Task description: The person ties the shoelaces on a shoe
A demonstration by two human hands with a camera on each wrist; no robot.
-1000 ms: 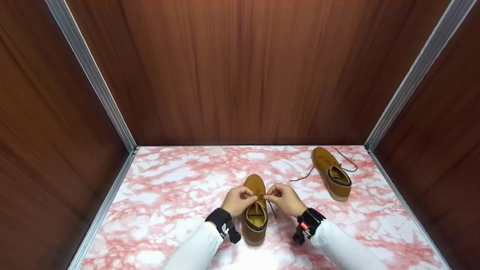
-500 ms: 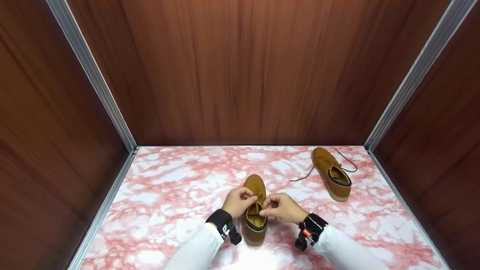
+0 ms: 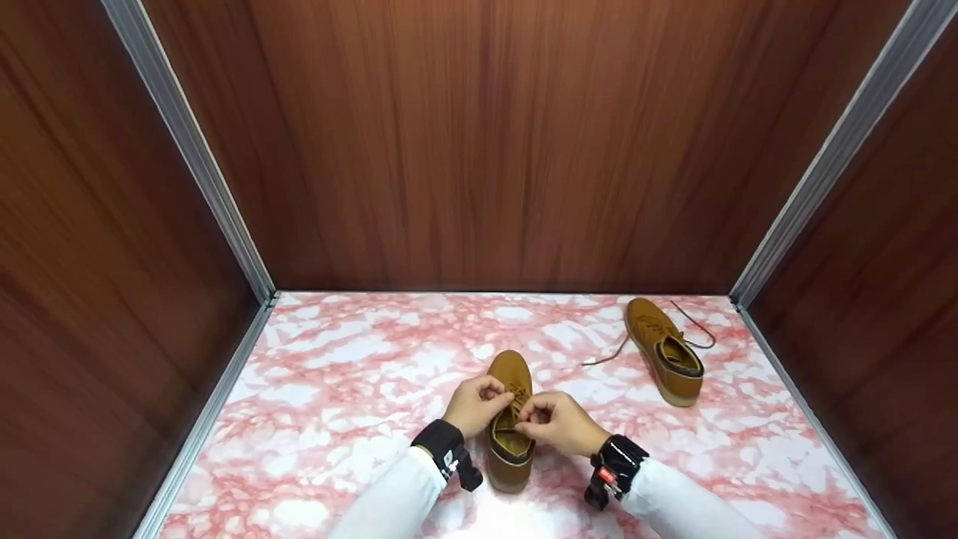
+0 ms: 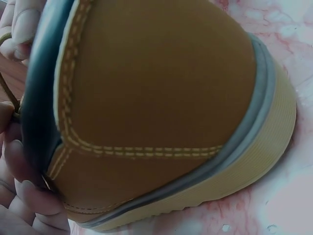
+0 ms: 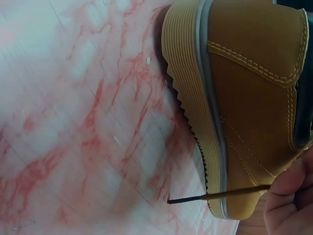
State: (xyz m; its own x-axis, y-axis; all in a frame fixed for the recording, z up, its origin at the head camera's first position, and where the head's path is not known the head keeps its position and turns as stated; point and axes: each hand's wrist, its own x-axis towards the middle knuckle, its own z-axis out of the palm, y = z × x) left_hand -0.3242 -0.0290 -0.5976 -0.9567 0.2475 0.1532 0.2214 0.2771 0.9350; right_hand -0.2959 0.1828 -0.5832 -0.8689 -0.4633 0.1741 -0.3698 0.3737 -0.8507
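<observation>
A tan lace-up shoe stands upright in front of me, toe pointing away. My left hand is at its left side, pinching a shoelace close to the knot over the tongue. On the opposite side my right hand pinches the lace just above the shoe's opening. From its fingers a dark-tipped lace end hangs out past the sole, as the right wrist view shows. The stitched heel fills most of the left wrist view, and part of the left fingers is hidden behind the collar.
A second tan shoe stands at the back right, its laces spread loose on both sides. The surface is pink-and-white marbled. Dark wood panels enclose the back and sides, with metal rails along the corners.
My right hand has moved from beside the knot back toward me, over the shoe's opening. The left hand keeps its place at the lace. The shoes have not moved.
</observation>
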